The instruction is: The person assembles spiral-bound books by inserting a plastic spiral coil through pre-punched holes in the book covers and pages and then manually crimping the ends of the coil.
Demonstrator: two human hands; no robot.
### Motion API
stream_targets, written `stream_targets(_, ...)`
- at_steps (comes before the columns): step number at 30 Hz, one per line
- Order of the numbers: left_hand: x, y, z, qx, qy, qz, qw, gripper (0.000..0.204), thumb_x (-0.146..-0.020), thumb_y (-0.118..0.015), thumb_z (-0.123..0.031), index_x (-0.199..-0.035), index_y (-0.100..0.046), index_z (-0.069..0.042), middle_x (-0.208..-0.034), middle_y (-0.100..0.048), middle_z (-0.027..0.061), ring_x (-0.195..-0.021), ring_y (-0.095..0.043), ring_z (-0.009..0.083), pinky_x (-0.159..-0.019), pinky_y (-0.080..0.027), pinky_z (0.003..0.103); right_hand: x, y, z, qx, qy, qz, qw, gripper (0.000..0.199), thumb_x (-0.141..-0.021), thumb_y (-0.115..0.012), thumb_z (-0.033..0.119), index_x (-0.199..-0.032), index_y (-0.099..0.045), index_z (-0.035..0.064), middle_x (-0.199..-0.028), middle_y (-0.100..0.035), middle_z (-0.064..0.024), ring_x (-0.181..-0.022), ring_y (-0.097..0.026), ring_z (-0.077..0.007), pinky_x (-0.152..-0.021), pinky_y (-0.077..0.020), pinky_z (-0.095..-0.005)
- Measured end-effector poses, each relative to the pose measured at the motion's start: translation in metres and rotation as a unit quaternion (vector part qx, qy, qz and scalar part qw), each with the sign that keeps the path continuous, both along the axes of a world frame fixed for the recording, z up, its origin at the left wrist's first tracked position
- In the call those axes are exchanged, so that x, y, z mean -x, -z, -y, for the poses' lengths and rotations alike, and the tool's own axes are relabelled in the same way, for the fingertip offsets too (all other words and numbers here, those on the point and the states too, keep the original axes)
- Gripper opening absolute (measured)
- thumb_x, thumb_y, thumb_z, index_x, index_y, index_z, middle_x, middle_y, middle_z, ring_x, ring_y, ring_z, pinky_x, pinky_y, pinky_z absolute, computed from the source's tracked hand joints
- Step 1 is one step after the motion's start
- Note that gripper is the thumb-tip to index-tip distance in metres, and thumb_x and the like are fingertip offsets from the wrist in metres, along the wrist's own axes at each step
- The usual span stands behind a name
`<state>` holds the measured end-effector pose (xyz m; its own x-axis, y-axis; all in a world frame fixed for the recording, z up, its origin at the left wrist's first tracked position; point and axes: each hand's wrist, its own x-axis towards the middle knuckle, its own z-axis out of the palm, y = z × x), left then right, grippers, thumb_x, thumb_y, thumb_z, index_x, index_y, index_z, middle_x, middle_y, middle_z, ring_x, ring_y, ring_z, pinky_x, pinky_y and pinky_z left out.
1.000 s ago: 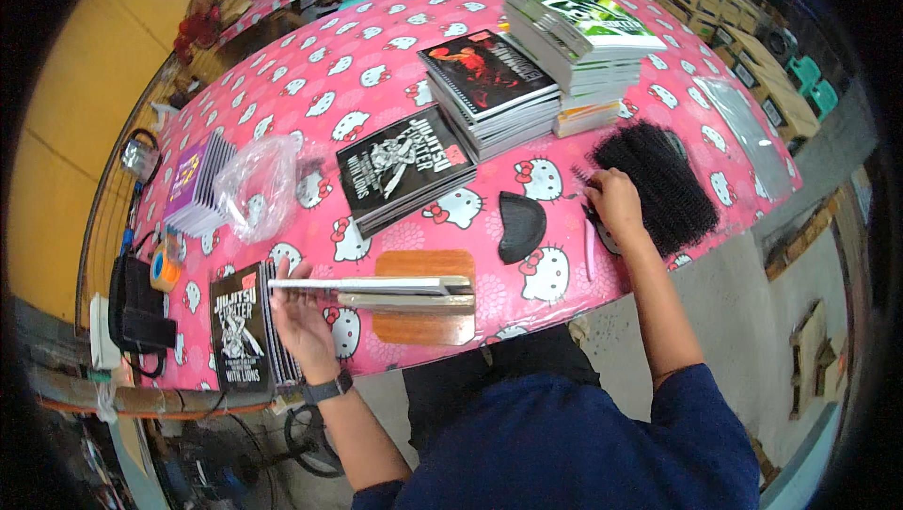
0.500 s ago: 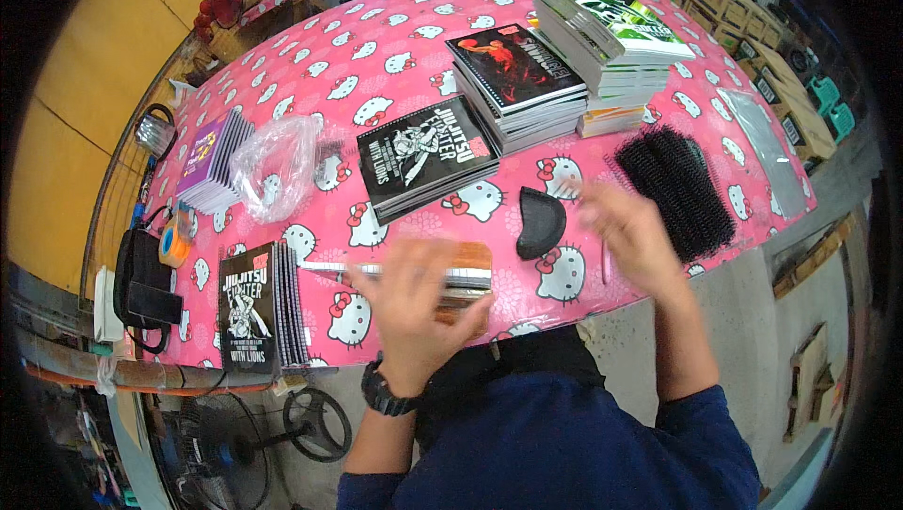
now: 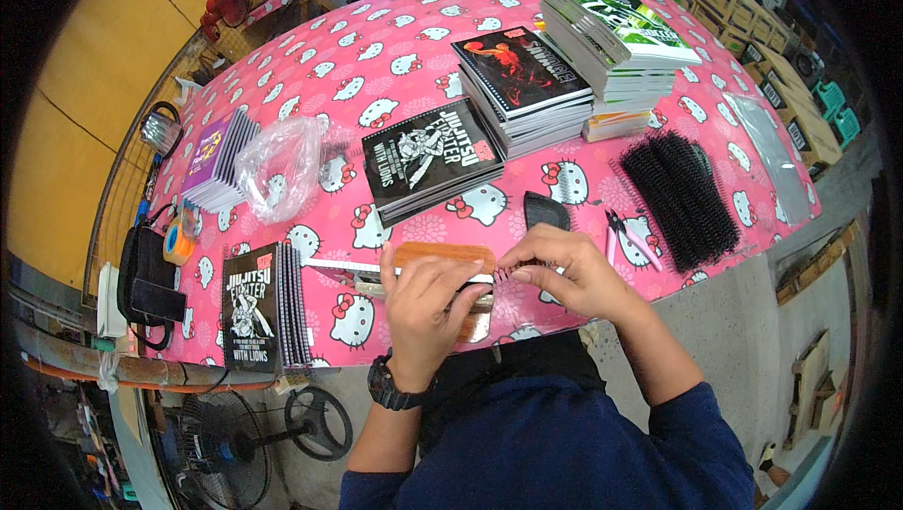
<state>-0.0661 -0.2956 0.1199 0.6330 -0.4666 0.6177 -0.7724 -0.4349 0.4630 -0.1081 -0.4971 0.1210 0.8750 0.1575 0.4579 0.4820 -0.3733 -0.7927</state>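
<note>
A notebook (image 3: 348, 272) stands spine-up at a wooden block (image 3: 456, 252) near the table's front edge. My left hand (image 3: 420, 295) is closed over it, thumb and fingers pressing its sides. Off the notebook's right end, my right hand (image 3: 564, 270) pinches what looks like the end of a dark spiral coil (image 3: 504, 276), mostly hidden by the fingers. Just beyond that hand lies a black half-round pad (image 3: 546, 213). To its right are pliers (image 3: 629, 239) with pink handles, beside a heap of black spiral coils (image 3: 679, 195).
Coil-bound black notebooks (image 3: 252, 308) lie at left; more form a stack (image 3: 433, 157) ahead. Behind are red-and-black notebooks (image 3: 522, 68) and a tall green-covered stack (image 3: 621, 25). Purple notebooks (image 3: 218, 157), a clear plastic bag (image 3: 277, 167), orange tape (image 3: 176, 244) and a black pouch (image 3: 150, 284) sit left.
My right hand has come left from above the pliers to the notebook's end and closed in a pinch. The left hand has settled from a blurred, spread pose onto the notebook.
</note>
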Motion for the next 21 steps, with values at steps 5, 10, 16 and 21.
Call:
stream_targets(5,0.0,0.002,0.0,-0.012,-0.005,0.01,1.0,0.023,-0.067,-0.074,-0.016,-0.09,-0.068,-0.014,-0.079,-0.06,-0.0006,-0.081,-0.057,0.0167,-0.107,-0.019,0.047,-0.001,-0.021,0.002,0.059,-0.076,-0.204,0.974,0.018,-0.089,-0.053,0.014,-0.097,-0.06,-0.0004,-0.082,-0.062,-0.0139,-0.083,-0.061,-0.0292,-0.074,-0.0468,-0.0354)
stream_targets(10,0.001,0.002,-0.001,-0.022,-0.01,0.008,1.0,0.023,-0.067,-0.074,-0.017,-0.09,-0.068,-0.014,-0.079,-0.061,-0.0004,-0.081,-0.058,0.0168,-0.107,-0.018,0.048,-0.004,-0.023,-0.001,0.086,-0.094,-0.152,0.98,0.019,-0.089,-0.053,0.015,-0.101,-0.059,0.0012,-0.084,-0.059,-0.0134,-0.079,-0.06,-0.0273,-0.071,-0.0468,-0.0354)
stream_targets(16,0.003,-0.003,0.004,-0.027,-0.01,0.014,0.999,0.026,-0.068,-0.074,-0.017,-0.093,-0.067,-0.014,-0.083,-0.061,-0.0006,-0.083,-0.058,0.0177,-0.105,-0.02,0.047,-0.003,-0.024,-0.002,0.202,-0.067,-0.082,0.974,0.029,-0.09,-0.053,0.026,-0.105,-0.057,0.0025,-0.089,-0.058,-0.0187,-0.081,-0.06,-0.0322,-0.071,-0.0467,-0.0393)
stream_targets(21,0.002,-0.002,-0.002,-0.089,0.037,0.008,0.995,0.028,-0.069,-0.073,-0.016,-0.095,-0.065,-0.013,-0.087,-0.062,0.0004,-0.084,-0.056,0.019,-0.095,-0.024,0.042,-0.019,-0.016,0.023,0.084,-0.03,-0.229,0.969,0.038,-0.089,-0.052,0.03,-0.117,-0.053,0.0033,-0.093,-0.06,-0.021,-0.081,-0.061,-0.0331,-0.072,-0.0472,-0.0399)
